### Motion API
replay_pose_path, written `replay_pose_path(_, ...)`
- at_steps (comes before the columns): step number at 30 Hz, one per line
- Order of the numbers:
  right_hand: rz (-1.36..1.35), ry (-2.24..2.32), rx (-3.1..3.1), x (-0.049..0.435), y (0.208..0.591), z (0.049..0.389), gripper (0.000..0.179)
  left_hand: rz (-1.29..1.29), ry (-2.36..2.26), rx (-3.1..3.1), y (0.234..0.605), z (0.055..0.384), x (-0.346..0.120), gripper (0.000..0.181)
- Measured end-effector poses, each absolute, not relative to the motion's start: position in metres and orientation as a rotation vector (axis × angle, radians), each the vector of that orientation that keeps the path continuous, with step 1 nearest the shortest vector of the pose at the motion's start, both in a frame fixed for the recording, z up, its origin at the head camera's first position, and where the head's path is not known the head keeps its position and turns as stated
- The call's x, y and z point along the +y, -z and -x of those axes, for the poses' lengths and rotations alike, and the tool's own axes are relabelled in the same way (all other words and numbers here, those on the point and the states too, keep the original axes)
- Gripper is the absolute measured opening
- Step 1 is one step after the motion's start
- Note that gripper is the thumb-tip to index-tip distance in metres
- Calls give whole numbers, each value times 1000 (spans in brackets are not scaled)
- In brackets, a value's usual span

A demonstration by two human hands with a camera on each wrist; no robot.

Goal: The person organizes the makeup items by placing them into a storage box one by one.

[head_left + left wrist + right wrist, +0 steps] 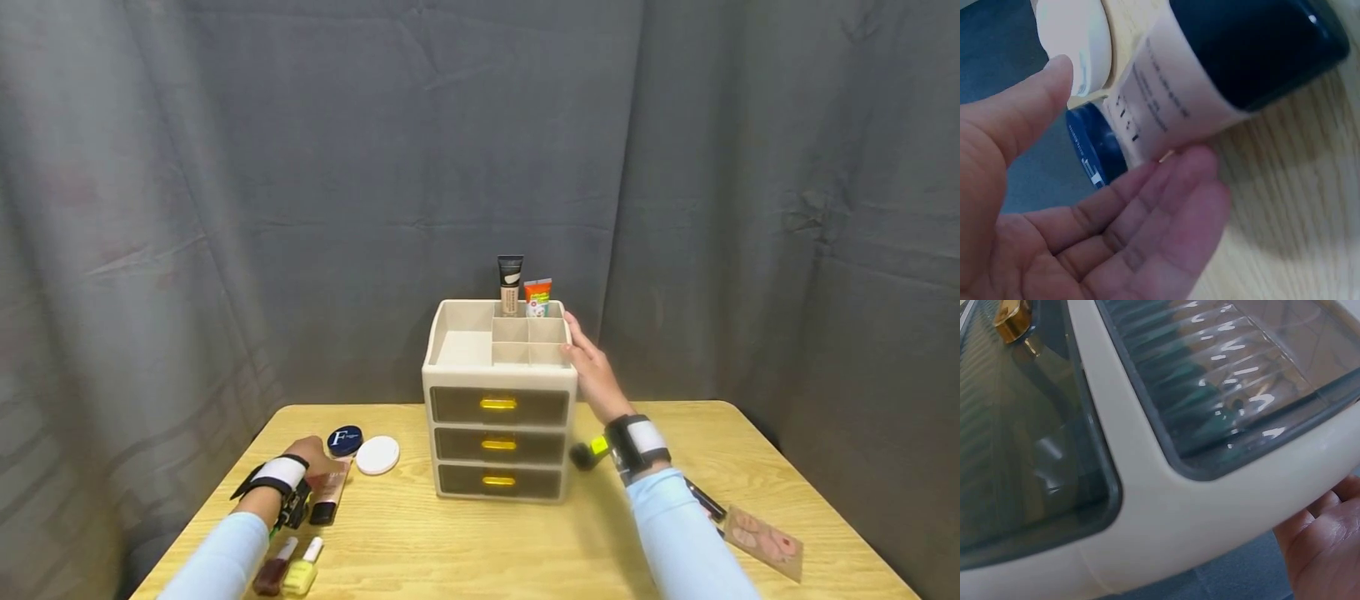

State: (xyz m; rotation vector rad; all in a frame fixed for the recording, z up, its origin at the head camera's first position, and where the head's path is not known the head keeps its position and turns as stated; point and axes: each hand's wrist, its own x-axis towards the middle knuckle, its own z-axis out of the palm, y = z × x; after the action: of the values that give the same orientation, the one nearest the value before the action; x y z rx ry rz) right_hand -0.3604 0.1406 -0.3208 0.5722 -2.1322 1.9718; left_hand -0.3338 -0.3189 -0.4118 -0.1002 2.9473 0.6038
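My left hand [318, 457] is at a pinkish foundation tube [330, 492] with a black cap, lying on the table at the left. In the left wrist view the fingers of the left hand [1129, 231] reach to the tube's edge, with the thumb spread apart from them. My right hand [594, 371] rests along the right side of a cream cosmetics organizer [498, 377], fingers stretched along its upper edge. Three dark see-through drawers with gold handles are closed in it. A black-capped tube [510, 279] and an orange tube [537, 296] stand in its back compartments.
Behind the left hand lie a navy round compact [345, 440] and a white round compact [377, 455]. Dark red nail polish [272, 575] and yellow nail polish [301, 575] lie in front. At right are a black-and-yellow item [589, 452], a black stick [707, 503] and a pinkish card [765, 542].
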Motion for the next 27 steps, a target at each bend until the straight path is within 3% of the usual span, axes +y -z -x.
replay_pose_path(9,-586,-1982,-2111,137,320,356,56,133,-561,2966,413,325,-317,34)
replay_pose_path(27,-566,-1965,-2115,139,320,357,57,127,-705,2925,433,341,-332,43)
